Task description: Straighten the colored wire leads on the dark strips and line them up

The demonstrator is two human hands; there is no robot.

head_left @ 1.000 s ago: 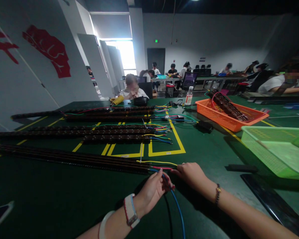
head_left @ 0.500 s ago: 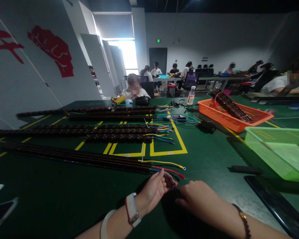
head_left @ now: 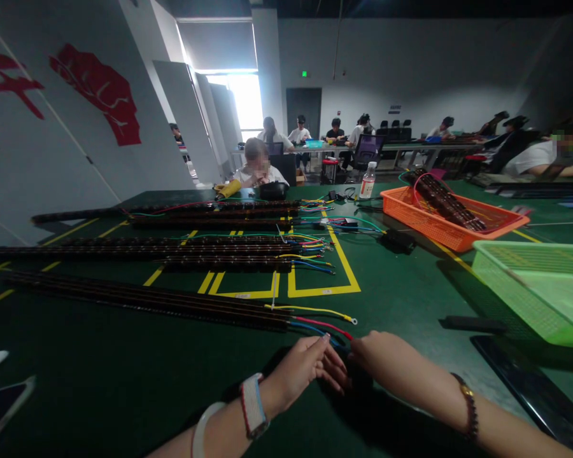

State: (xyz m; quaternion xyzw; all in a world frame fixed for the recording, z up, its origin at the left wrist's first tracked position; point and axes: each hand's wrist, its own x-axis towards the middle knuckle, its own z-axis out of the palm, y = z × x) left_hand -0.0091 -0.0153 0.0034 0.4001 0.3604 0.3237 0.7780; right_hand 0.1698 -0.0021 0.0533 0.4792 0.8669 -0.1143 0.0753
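Observation:
A long dark bundle of strips (head_left: pixel 148 299) lies across the table, with yellow, red and blue wires coming out of its right end. The yellow wire (head_left: pixel 315 308) ends in a ring terminal, and the red wire (head_left: pixel 322 324) has a red tip. My left hand (head_left: pixel 310 366) pinches the blue wire (head_left: pixel 308 327) between thumb and forefinger, its other fingers loosely spread below. Close by on the right, my right hand (head_left: pixel 386 359) is closed at the far end of that blue wire. Its fingers hide the wire's tip. The red tip reaches my right knuckles.
More dark bundles (head_left: pixel 229 248) with coloured wire ends lie farther back, over yellow tape marks. At right stand an orange basket (head_left: pixel 420 222) and a green basket (head_left: pixel 510 292). A dark flat slab (head_left: pixel 530 388) lies beside my right forearm. Several people sit beyond the table.
My right hand has shifted slightly up and right, to the tips of the wires. My left hand has moved slightly right, and its lower fingers have spread downward.

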